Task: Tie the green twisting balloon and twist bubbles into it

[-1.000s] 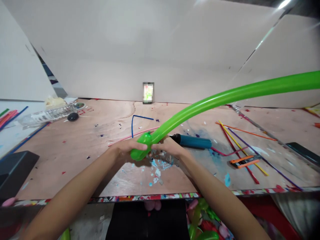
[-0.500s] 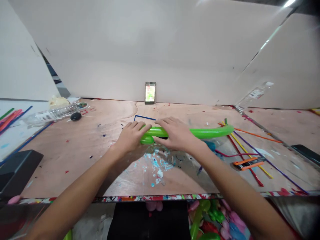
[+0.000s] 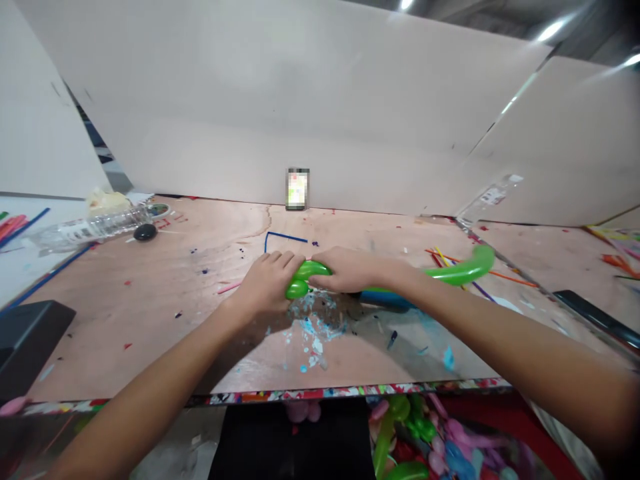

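Observation:
Both my hands hold a long green balloon [image 3: 460, 272] over the middle of the wooden table [image 3: 165, 307]. My left hand [image 3: 270, 281] is closed around the small bubble at the balloon's near end. My right hand [image 3: 350, 268] is closed over the section just beside it. The rest of the balloon passes behind my right forearm and curves up at the right. A teal hand pump [image 3: 385, 299] lies on the table under my right wrist, mostly hidden.
A small phone [image 3: 297, 189] leans on the white back wall. A clear plastic bottle [image 3: 87, 229] and a dark pebble [image 3: 145, 232] lie far left. Thin uninflated balloons [image 3: 453, 260] are scattered right. A black box [image 3: 27, 337] sits front left. Inflated balloons [image 3: 425, 440] fill a bin below.
The long balloon swung down from high on the right onto the table. Both hands moved forward, closed on its near end and turned, and the free end now curls upward.

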`<state>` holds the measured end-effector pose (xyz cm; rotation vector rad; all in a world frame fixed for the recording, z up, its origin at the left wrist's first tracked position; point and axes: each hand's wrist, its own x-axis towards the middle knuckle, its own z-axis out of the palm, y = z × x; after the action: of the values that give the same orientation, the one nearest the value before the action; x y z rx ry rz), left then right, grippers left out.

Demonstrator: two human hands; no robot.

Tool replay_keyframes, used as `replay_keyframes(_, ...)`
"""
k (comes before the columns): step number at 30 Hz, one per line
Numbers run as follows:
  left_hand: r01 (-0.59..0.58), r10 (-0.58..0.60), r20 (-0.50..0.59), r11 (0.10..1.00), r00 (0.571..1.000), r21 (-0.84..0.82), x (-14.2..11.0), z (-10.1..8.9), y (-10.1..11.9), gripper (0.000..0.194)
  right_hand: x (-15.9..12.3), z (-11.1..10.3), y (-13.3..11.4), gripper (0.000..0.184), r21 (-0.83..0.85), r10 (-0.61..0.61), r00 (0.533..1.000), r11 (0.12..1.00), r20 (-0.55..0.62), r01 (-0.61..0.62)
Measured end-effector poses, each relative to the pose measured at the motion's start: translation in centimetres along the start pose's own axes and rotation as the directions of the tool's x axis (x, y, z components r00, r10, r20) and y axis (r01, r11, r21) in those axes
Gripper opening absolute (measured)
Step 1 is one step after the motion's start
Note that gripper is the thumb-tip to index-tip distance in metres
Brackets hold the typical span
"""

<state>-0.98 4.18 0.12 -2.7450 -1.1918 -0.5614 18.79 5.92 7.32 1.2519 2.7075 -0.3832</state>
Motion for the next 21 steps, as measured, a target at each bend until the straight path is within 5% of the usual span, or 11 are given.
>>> replay_keyframes(6, 0.134, -0.085, 0.147, 0.921, 0.985, -0.365, 0.1, -0.2, 0.5, 0.061, -0.3, 1.9, -0.6, 0.028, -0.378, -0.065, 0.989, 0.926, -0.129, 0.011)
replay_keyframes(10, 0.261, 0.046, 0.362, 0.609, 0.931, -0.749, 0.2, -0.9, -0.7, 0.062, -0.6, 2.5, -0.9, 0.021, -0.603, -0.207, 0.965, 0.795, -0.159, 0.071)
replay_keyframes(13, 0.424, 0.181, 0.491, 0.309, 0.852, -0.851, 0.1, -1.1, -1.9, 0.042, -0.9, 2.5, -0.8, 0.02, -0.683, -0.293, 0.94, 0.723, -0.174, 0.099)
replay_keyframes(15, 0.473, 0.209, 0.509, 0.2, 0.835, -0.858, 0.0, -1.0, -2.4, 0.039, -1.1, 2.6, -0.8, 0.022, -0.681, -0.315, 0.929, 0.725, -0.195, 0.103)
replay_keyframes(21, 0.374, 0.148, 0.418, 0.253, 0.896, -0.892, 0.0, -0.9, -2.1, 0.054, -1.0, 3.0, -0.3, 0.018, -0.656, -0.314, 0.919, 0.75, -0.24, 0.085)
